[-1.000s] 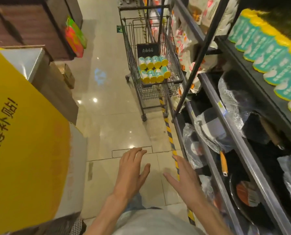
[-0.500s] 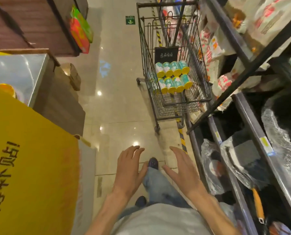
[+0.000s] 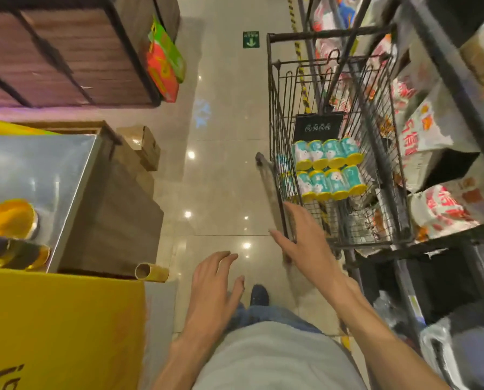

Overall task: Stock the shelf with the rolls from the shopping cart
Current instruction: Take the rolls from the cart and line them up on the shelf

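Supermarket aisle, seen from above, looking down the body.

Black wire shopping cart (image 3: 277, 114) stands in the upper right of the frame, parked close beside the dark metal shelf (image 3: 446, 66) that runs down the right edge. In the cart's basket lies a pack of teal-and-white rolls with yellow ends (image 3: 328, 168), two rows of four, yellow ends facing the lower right. A small black sign (image 3: 318, 126) sits upright just behind the pack.

Right hand (image 3: 305, 240), centre right of the frame: fingers straight and spread, holding nothing, stretched out at the near left corner of the cart (whether a fingertip touches the wire I cannot tell). Left hand (image 3: 215, 280), lower centre: fingers loosely extended, empty, hovering over the glossy beige tile floor (image 3: 221, 178), well apart from the cart.

The shelf holds white bags with red print (image 3: 438, 209) at mid-right; lower tiers are dark, contents unclear.

Left side of the frame: a yellow cardboard panel (image 3: 60, 327) at lower left, a steel-topped counter (image 3: 38, 170) above it, a cardboard tube (image 3: 150, 271) between them. A green arrow sticker (image 3: 251, 39) on the floor at top centre.
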